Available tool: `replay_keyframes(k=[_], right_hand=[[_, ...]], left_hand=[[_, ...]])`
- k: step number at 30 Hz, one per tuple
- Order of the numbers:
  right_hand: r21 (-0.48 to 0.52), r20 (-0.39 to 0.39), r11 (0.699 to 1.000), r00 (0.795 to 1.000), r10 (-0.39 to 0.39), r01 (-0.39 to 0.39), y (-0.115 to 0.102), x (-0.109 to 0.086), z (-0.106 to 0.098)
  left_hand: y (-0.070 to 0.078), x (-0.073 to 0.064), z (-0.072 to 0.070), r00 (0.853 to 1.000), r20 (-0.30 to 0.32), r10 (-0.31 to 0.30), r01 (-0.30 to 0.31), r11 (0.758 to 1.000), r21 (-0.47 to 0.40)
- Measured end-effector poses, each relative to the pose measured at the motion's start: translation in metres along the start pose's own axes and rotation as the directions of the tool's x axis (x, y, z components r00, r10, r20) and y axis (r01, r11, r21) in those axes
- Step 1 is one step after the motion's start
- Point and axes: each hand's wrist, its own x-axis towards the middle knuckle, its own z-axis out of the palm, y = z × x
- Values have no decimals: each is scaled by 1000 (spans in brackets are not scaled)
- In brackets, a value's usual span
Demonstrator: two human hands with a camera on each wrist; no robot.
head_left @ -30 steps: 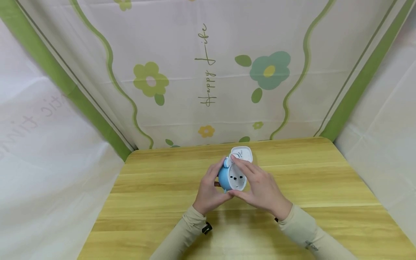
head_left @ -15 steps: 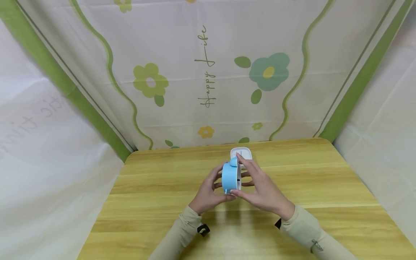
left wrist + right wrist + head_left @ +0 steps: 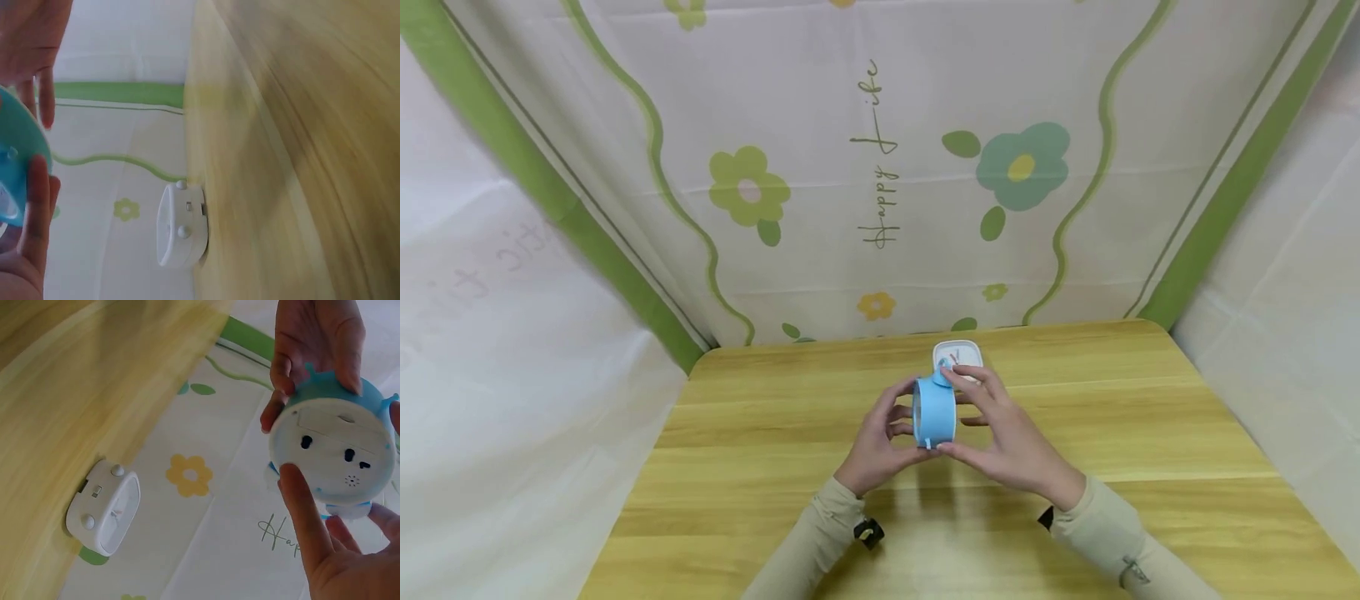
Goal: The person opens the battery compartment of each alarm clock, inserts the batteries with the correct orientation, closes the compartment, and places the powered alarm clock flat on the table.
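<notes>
Between both hands, above the table, is a round light-blue alarm clock (image 3: 937, 412) with small feet and bells on top. Its blue side shows in the head view. The right wrist view shows its white back (image 3: 334, 447) with black knobs and speaker holes. My left hand (image 3: 874, 442) grips it from the left, thumb low by the feet. My right hand (image 3: 1017, 435) holds it from the right, thumb at the bottom and fingers up at the bells. In the left wrist view only part of the blue shell (image 3: 22, 147) shows; most of the dial is hidden.
A white square alarm clock (image 3: 958, 353) stands on the wooden table (image 3: 775, 458), just behind the blue one. Beyond the table's back edge hangs a flowered curtain (image 3: 820, 250). White cloth walls (image 3: 490, 375) flank both sides.
The blue clock has been turned in the hands: its white back faced the head camera a second ago, and now its blue side does. The white clock has stayed in place.
</notes>
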Motion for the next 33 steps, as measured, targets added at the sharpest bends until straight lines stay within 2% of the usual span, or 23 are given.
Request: replay_keyframes(k=[4,8,13,16,21,24,27,31,33], right_hand=[[-64,-38,998,999,-31,29,-1,-1,-1],[-84,-55,996,998,-11,6,-3,-3,0],[-22,-33,997,997,69,-70,-4,-4,6],[8,-26,996,995,94,-94,-4,-3,8],[83,-24,988,991,131,-128,-3,-3,7],[150,-16,977,988,154,-150,-1,-2,6],[211,-12,962,984,178,-172,3,-2,4],[298,6,929,973,229,-221,7,-2,0],[358,30,901,968,250,-244,10,-4,-1]], left_hand=[[2,-1,-2,999,-45,9,-4,994,110],[5,-1,-2,998,-61,19,-5,976,218],[8,-1,2,993,-59,99,-71,928,365],[9,0,5,987,-61,151,-112,901,420],[9,1,7,983,-70,170,-120,882,456],[7,1,7,984,-72,162,-113,886,450],[5,1,6,986,-78,149,-103,901,422],[5,0,3,994,-75,77,-48,940,337],[5,-1,1,998,-57,28,-11,963,269]])
